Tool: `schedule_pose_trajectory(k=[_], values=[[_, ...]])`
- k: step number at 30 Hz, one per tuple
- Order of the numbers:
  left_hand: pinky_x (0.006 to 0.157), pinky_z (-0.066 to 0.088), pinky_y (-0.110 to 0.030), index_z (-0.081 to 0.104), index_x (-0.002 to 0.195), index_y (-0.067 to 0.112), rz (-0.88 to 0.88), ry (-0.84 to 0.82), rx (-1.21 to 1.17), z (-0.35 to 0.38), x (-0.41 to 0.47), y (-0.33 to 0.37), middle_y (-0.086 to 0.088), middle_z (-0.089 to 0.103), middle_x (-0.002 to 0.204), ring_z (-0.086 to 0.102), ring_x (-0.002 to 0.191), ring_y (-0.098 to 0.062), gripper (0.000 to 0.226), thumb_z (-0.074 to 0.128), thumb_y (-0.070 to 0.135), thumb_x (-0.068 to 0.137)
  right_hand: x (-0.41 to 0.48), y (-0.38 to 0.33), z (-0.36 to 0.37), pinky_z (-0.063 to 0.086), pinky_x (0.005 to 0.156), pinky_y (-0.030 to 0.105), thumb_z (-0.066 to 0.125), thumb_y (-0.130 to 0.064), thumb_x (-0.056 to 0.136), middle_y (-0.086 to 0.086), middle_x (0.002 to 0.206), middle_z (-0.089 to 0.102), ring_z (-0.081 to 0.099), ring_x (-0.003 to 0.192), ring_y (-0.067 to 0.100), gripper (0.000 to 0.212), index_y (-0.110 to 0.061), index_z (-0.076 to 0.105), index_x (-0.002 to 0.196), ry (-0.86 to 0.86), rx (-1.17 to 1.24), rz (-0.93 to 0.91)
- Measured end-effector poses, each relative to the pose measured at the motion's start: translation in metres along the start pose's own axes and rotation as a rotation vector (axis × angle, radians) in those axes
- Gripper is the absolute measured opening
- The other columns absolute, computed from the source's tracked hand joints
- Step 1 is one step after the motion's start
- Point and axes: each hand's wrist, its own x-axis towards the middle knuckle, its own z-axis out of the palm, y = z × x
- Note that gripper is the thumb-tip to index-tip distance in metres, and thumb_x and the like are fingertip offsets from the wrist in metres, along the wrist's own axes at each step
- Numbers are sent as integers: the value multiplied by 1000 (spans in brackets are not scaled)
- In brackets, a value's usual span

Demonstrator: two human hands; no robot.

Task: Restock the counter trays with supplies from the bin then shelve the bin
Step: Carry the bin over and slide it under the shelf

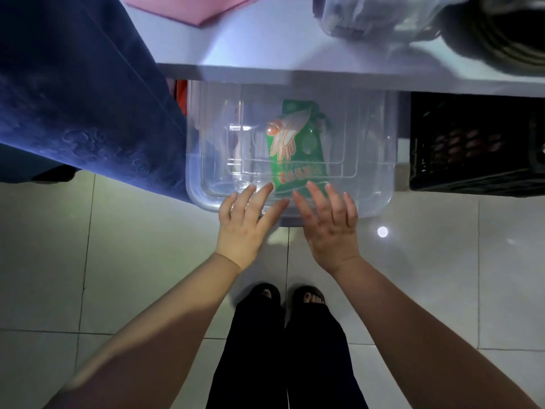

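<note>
A clear plastic bin (371, 184) sits on the floor, its far half tucked under the white counter (265, 54). Inside it lies a green packet (295, 149) printed with a glove picture. My left hand (244, 225) rests flat against the bin's near rim, fingers spread and holding nothing. Beside it, my right hand (330, 222) is also flat on the near rim, fingers apart over the edge.
A black slatted crate (472, 143) stands under the counter to the right of the bin. Dark blue fabric (73, 98) hangs at the left, touching the bin's side. A pink sheet (191, 7) and a clear bag (368, 16) lie on the counter. My feet (289, 296) stand on white tiles.
</note>
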Motion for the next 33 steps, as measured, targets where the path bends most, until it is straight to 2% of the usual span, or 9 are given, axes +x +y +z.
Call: schedule_pose_trajectory(k=[3, 5, 9, 12, 15, 20, 25, 29, 33], values=[[102, 27, -38, 54, 118, 33, -38, 81, 19, 9, 1, 1, -1, 53, 125, 48, 113, -22, 26, 51, 19, 96, 1, -2, 9, 28, 109, 42, 64, -14, 80, 4, 133, 41, 42, 123, 26, 62, -27, 42, 136, 123, 25, 40], [101, 29, -38, 55, 119, 32, -46, 69, 0, 4, 1, 1, -3, 64, 121, 50, 112, -22, 30, 53, 17, 94, -1, -1, 7, 27, 110, 42, 66, -13, 77, 5, 133, 43, 41, 124, 26, 65, -26, 43, 137, 111, 73, 50], [103, 30, -40, 56, 127, 23, -55, -89, -117, -21, 2, -2, -7, 63, 127, 49, 119, -25, 32, 47, 22, 96, -1, 6, -11, 25, 113, 43, 63, -15, 78, 9, 136, 53, 39, 130, 26, 60, -14, 47, 136, 1, 240, 51], [103, 30, -39, 59, 128, 13, -42, -196, -201, -36, 5, -10, -7, 58, 133, 47, 122, -26, 37, 60, 24, 93, 2, 13, -23, 27, 111, 42, 64, -20, 82, 9, 135, 55, 40, 129, 26, 53, -10, 51, 133, -76, 338, 56], [95, 33, -38, 61, 125, 10, -81, -250, -265, -43, 13, -11, -9, 61, 127, 49, 116, -27, 41, 69, 24, 87, 9, 14, -31, 27, 104, 39, 72, -17, 76, 12, 124, 60, 42, 119, 26, 52, -10, 58, 125, -126, 410, 143], [84, 35, -38, 69, 112, 12, -193, -173, -346, -45, 24, -7, -7, 67, 104, 52, 100, -26, 33, 76, 15, 80, 24, 9, -40, 32, 93, 36, 76, -11, 73, 12, 102, 61, 40, 99, 23, 37, -9, 67, 110, -108, 544, 309], [85, 34, -38, 68, 113, 14, -213, -228, -332, -43, 42, -13, -5, 66, 102, 57, 98, -31, 34, 74, 14, 80, 42, 10, -41, 37, 94, 39, 73, -12, 76, 12, 106, 61, 43, 101, 26, 37, -10, 67, 112, -155, 578, 386], [84, 31, -36, 65, 114, 14, -235, -369, -257, -46, 73, -21, -8, 64, 104, 56, 97, -32, 36, 70, 8, 79, 71, 10, -42, 37, 96, 42, 70, -11, 76, 15, 113, 59, 48, 105, 36, 41, -10, 65, 117, -241, 554, 423], [102, 30, -44, 53, 130, 14, -241, -596, -216, -77, 104, -15, -8, 58, 122, 49, 113, -32, 47, 62, 17, 85, 95, 17, -74, 25, 105, 39, 61, -14, 83, 10, 131, 52, 39, 121, 32, 49, -19, 53, 131, -459, 503, 422]])
